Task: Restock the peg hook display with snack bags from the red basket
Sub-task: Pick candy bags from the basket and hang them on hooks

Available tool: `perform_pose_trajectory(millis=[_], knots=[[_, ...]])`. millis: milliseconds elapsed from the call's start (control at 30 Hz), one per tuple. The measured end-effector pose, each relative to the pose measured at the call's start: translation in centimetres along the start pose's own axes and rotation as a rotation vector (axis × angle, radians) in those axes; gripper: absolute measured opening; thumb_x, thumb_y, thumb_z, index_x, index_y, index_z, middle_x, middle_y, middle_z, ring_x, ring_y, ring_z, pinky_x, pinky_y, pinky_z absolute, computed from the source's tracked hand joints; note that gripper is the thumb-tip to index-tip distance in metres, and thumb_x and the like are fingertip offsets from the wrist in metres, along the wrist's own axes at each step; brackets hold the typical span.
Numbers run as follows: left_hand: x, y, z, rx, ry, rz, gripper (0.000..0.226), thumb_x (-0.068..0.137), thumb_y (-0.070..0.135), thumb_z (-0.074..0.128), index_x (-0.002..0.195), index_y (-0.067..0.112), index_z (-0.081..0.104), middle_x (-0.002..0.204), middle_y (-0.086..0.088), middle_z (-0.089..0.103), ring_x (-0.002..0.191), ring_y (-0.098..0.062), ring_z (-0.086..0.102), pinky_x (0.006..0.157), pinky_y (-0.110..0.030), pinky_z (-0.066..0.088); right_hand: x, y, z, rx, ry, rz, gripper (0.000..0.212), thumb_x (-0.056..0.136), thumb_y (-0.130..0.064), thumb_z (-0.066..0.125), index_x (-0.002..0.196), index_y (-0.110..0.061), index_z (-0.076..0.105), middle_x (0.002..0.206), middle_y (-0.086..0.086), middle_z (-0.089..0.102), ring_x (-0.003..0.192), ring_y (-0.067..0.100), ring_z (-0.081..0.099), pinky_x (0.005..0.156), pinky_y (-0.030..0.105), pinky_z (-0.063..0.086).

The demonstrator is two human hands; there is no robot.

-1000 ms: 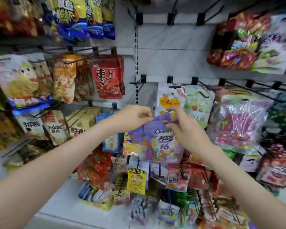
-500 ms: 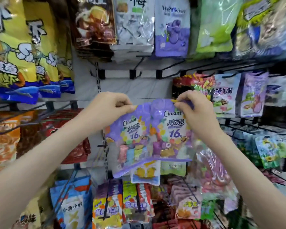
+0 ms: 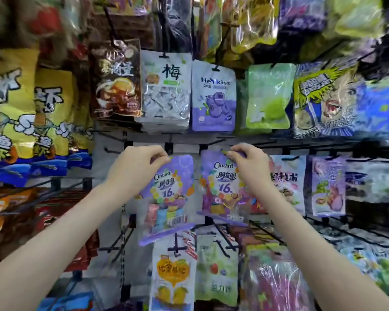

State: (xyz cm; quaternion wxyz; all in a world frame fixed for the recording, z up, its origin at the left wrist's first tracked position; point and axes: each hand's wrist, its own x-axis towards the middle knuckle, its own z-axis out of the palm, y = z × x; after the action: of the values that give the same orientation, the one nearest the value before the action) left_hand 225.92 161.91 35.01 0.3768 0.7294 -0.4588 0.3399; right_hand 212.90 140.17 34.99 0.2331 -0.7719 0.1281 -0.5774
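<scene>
Two purple Ciniant snack bags are raised in front of the peg wall, just under a row of black hooks. My left hand [image 3: 136,169] pinches the top edge of the left purple bag [image 3: 166,196]. My right hand [image 3: 249,163] pinches the top of the right purple bag [image 3: 221,189], close to a bare hook [image 3: 213,146]. I cannot tell whether either bag hangs on a hook. The red basket is out of view.
Hanging bags crowd the wall: a white plum bag [image 3: 165,90], a HeyKiss blueberry bag [image 3: 213,97] and a green bag [image 3: 267,97] above, yellow bags [image 3: 20,113] left, more bags right and below. Bare black hooks [image 3: 119,241] jut out lower left.
Both hands have lifted the purple bags from the lower rows to the higher hook row and pulled them apart, one in each hand. My view has tilted upward.
</scene>
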Motion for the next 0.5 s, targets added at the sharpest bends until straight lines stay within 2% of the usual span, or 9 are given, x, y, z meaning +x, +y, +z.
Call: perform_pose_trajectory(millis=[100, 200, 333, 400, 500], knots=[[0.0, -0.4, -0.4, 0.036, 0.008, 0.002, 0.016, 0.092, 0.031, 0.059, 0.086, 0.022, 0.07, 0.076, 0.004, 0.069, 0.071, -0.013, 0.059, 0.061, -0.029, 0.04, 0.7, 0.0, 1.3, 0.024, -0.001, 0.002, 0.007, 0.085, -0.015, 0.066, 0.088, -0.01, 0.07, 0.078, -0.005, 0.061, 0.076, 0.011, 0.054, 0.061, 0.012, 0.031], [0.0, -0.8, -0.8, 0.061, -0.015, 0.011, 0.017, 0.093, 0.031, 0.058, 0.088, 0.021, 0.07, 0.077, 0.004, 0.069, 0.066, -0.011, 0.057, 0.059, -0.029, 0.042, 0.9, 0.6, 2.2, 0.101, -0.018, 0.042, 0.008, 0.086, -0.017, 0.065, 0.078, -0.017, 0.066, 0.073, -0.012, 0.062, 0.069, 0.005, 0.055, 0.056, 0.006, 0.037], [-0.1, -1.5, -0.7, 0.059, -0.001, 0.019, 0.016, 0.092, 0.029, 0.059, 0.088, 0.019, 0.072, 0.077, 0.002, 0.071, 0.071, -0.014, 0.062, 0.066, -0.034, 0.049, 0.8, 1.0, 2.6, 0.262, -0.014, 0.094, 0.017, 0.087, -0.02, 0.065, 0.071, -0.025, 0.063, 0.071, -0.008, 0.063, 0.051, -0.005, 0.053, 0.043, 0.01, 0.041], [-0.2, -1.8, -0.4, 0.054, -0.008, 0.023, 0.015, 0.092, 0.028, 0.06, 0.088, 0.019, 0.072, 0.078, 0.004, 0.07, 0.07, -0.012, 0.061, 0.066, -0.033, 0.049, 0.7, 0.9, 2.5, 0.287, -0.02, 0.082, 0.015, 0.087, -0.021, 0.065, 0.072, -0.025, 0.063, 0.071, -0.008, 0.063, 0.052, -0.007, 0.052, 0.044, 0.007, 0.039], [-0.2, -2.5, 0.3, 0.043, -0.002, 0.05, 0.014, 0.092, 0.028, 0.06, 0.088, 0.019, 0.071, 0.076, 0.005, 0.07, 0.069, -0.011, 0.061, 0.065, -0.033, 0.05, 0.4, 0.9, 2.2, 0.296, 0.0, 0.018, 0.013, 0.087, -0.023, 0.065, 0.074, -0.023, 0.063, 0.071, -0.013, 0.062, 0.06, -0.005, 0.052, 0.055, 0.009, 0.04]])
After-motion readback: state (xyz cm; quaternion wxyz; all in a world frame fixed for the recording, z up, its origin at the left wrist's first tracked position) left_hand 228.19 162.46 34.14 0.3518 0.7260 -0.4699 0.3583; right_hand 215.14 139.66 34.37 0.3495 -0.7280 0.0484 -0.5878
